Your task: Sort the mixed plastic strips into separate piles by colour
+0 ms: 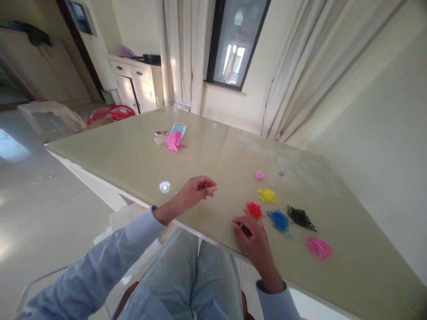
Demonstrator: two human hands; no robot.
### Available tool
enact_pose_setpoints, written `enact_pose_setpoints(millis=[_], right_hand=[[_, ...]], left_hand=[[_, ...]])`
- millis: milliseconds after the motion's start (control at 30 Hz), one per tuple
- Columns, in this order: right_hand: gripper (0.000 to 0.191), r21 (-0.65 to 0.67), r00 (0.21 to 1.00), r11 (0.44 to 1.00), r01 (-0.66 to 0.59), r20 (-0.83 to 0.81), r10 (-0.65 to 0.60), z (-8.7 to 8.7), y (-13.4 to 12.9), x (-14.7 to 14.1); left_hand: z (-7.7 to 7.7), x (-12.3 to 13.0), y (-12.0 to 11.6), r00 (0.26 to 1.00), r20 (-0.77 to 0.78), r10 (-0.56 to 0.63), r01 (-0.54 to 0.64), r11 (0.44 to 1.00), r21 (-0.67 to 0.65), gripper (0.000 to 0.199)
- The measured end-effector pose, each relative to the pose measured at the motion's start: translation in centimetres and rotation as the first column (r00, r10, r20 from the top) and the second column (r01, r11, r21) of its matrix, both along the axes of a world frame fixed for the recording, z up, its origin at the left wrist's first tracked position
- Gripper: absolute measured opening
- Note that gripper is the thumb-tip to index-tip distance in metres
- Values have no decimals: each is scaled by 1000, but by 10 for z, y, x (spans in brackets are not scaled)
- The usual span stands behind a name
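Note:
Pinched in the fingertips of my left hand (196, 192) is a small, thin red-orange piece (215, 189), held over the table. My right hand (251, 238) is low at the table's near edge, its fingers curled and thumb against the forefinger. Whatever is in that pinch is hidden. Just beyond it lies a pile of red strands (254, 210). Around that sit separate piles of yellow strands (267, 195), blue strands (279, 221), black strands (301, 218) and pink strands (319, 248). Further back is a small round pink object (259, 176).
A clear, shiny round piece (164, 187) lies left of my left hand. Pink paper-like pieces (175, 141) rest against a light blue rectangular item (178, 129) toward the far left of the glossy table (133, 155). A white cabinet (138, 82) and curtains stand behind.

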State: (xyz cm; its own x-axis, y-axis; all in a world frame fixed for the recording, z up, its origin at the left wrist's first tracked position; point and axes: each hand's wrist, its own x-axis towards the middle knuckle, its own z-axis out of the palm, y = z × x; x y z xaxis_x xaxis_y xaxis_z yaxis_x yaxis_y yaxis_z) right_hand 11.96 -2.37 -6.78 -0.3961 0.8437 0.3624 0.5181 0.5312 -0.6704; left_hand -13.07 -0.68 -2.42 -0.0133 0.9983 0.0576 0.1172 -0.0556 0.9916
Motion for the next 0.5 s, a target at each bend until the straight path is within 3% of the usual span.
enact_pose_setpoints(millis=[100, 267, 367, 500], right_hand=[[14, -9, 1000, 1000, 6, -6, -6, 1, -2, -1], [11, -42, 999, 999, 16, -38, -17, 5, -3, -3], [11, -49, 999, 999, 14, -43, -16, 6, -3, -4], [12, -26, 1000, 1000, 2, -24, -3, 5, -5, -4]], left_hand=[[13, 29, -25, 972, 233, 31, -20, 999, -47, 29], [21, 57, -39, 907, 415, 67, -20, 993, -118, 32], [20, 67, -36, 896, 438, 71, -13, 991, -133, 31], [19, 76, -28, 955, 290, 58, -43, 997, -58, 23]])
